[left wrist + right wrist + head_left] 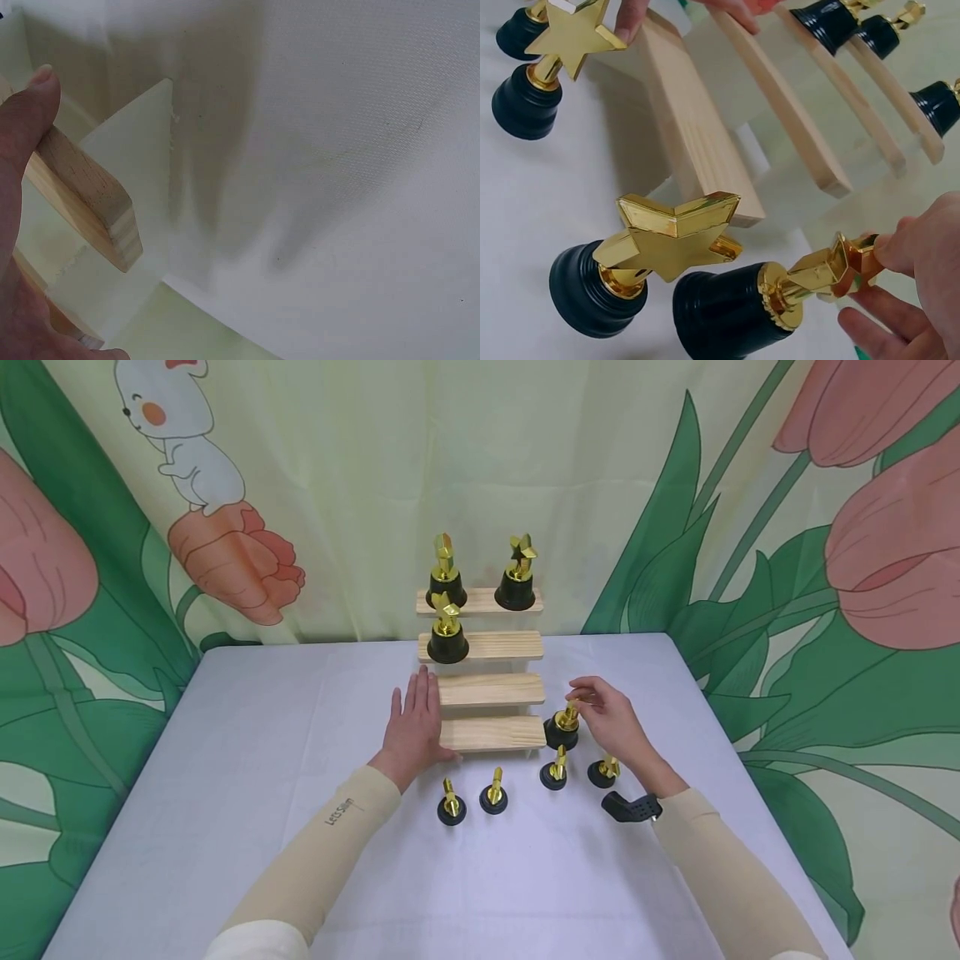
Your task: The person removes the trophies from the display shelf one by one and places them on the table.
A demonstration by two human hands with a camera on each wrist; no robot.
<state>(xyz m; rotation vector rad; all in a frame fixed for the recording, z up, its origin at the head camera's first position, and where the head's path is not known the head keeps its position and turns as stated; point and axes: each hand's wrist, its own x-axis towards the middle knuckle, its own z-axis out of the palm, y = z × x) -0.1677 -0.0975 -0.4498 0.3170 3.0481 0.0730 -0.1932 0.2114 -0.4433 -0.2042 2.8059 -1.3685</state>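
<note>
My right hand [611,718] pinches the star top of a gold star trophy [562,729] with a black base, beside the right end of a stepped wooden display stand [491,734]. In the right wrist view that trophy [727,311] leans, its star between thumb and fingers. My left hand [412,727] lies along the stand's left end with straight fingers, and its thumb [37,97] touches a board's end [90,180]. One trophy [447,643] is on the left of the second step from the top. Two more, a left trophy [446,587] and a right trophy [516,587], occupy the top step.
Smaller star trophies stand on the white-covered table [247,735] in front of the stand: two left of centre, including this one [452,808], and two near the right hand, including this one [553,774]. A printed curtain [360,485] hangs behind.
</note>
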